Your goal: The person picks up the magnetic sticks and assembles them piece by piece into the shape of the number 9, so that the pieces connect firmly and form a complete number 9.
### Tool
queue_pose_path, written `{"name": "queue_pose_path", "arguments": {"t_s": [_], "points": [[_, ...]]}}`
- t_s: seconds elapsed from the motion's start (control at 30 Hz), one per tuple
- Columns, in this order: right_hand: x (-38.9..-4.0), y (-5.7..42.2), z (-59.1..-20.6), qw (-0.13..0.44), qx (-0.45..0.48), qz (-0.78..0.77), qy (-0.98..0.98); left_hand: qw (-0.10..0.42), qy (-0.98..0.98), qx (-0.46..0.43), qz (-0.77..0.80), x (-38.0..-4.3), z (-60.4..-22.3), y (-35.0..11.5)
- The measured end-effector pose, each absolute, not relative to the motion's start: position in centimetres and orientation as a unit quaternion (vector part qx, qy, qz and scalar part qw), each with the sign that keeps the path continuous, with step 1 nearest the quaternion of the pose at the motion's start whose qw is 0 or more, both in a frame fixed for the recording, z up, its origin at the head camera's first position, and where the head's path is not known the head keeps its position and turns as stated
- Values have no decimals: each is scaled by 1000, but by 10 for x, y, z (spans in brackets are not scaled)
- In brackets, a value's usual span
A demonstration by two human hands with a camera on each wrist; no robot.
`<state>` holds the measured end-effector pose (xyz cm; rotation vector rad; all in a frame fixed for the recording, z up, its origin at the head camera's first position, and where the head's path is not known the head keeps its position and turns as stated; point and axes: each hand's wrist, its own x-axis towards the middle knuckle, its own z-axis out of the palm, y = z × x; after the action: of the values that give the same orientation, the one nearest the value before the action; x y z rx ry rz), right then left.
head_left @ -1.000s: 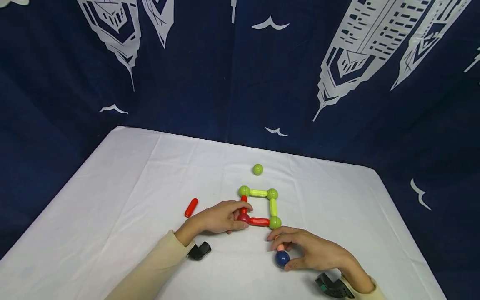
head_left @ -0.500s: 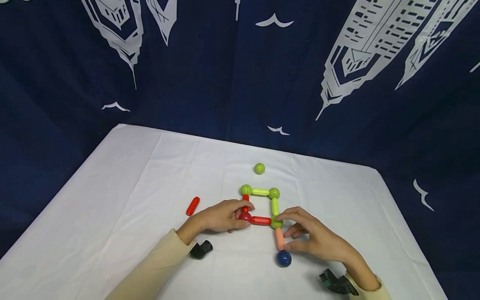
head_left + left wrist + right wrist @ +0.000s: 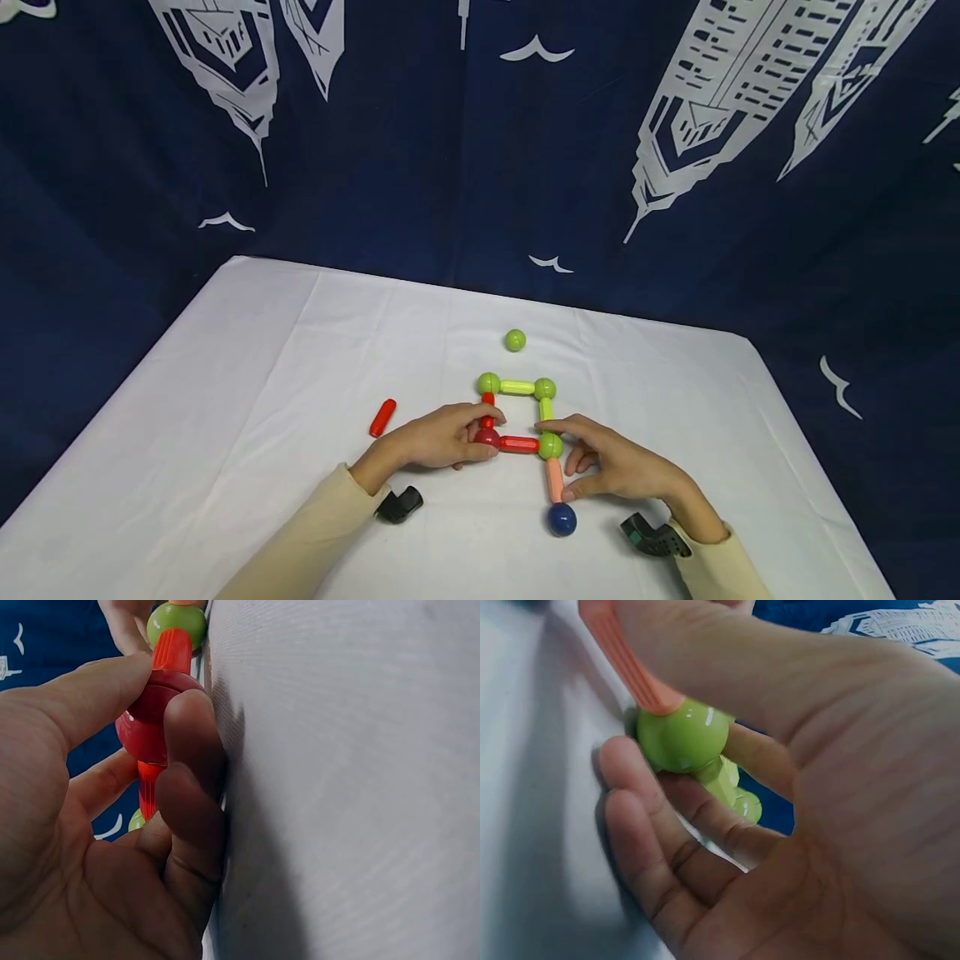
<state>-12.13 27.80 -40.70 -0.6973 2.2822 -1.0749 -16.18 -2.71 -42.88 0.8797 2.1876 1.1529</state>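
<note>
A square of magnetic rods and balls lies on the white cloth. At its near-left corner my left hand point(image 3: 442, 435) holds a red ball point(image 3: 146, 724) between thumb and fingers, its index finger over a red rod point(image 3: 488, 398). My right hand point(image 3: 626, 462) is at the near-right corner, fingers curved round a green ball point(image 3: 682, 739). Its thumb lies against a salmon-pink rod point(image 3: 554, 481), which runs from that ball toward the near edge and ends in a dark blue ball point(image 3: 561, 519). A second red rod point(image 3: 519, 444) joins the red and green balls.
A loose green ball point(image 3: 515, 340) sits beyond the square. To the left lies a loose red rod point(image 3: 382, 417). Yellow-green rods point(image 3: 517, 387) and green balls form the far and right sides. A dark blue patterned curtain point(image 3: 420, 150) hangs behind the table.
The right hand has left the blue ball and shifted up to the green corner ball, uncovering the salmon-pink rod joined between them. The left hand keeps its hold on the red ball.
</note>
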Motion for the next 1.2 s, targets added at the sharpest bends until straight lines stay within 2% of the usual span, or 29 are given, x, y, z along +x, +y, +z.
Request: {"name": "queue_pose_path", "arguments": {"t_s": [0.17, 0.43, 0.7, 0.83, 0.93, 1.07, 1.2], "points": [[-122, 277, -407, 265, -235, -399, 846, 242, 817, 330, 406, -160, -428, -27], [-124, 275, -417, 224, -237, -403, 855, 145, 899, 300, 283, -148, -396, -40], [-123, 274, -419, 223, -234, -402, 857, 106, 912, 271, 287, -145, -374, -93], [-124, 274, -418, 228, -229, -404, 856, 135, 878, 310, 338, -155, -382, -126], [-125, 274, -417, 232, -225, -407, 854, 192, 838, 329, 390, -165, -390, -144], [-125, 275, -417, 239, -220, -411, 852, 275, 800, 311, 434, -174, -401, -158], [-124, 276, -418, 243, -217, -411, 851, 321, 781, 292, 448, -176, -408, -165]]}}
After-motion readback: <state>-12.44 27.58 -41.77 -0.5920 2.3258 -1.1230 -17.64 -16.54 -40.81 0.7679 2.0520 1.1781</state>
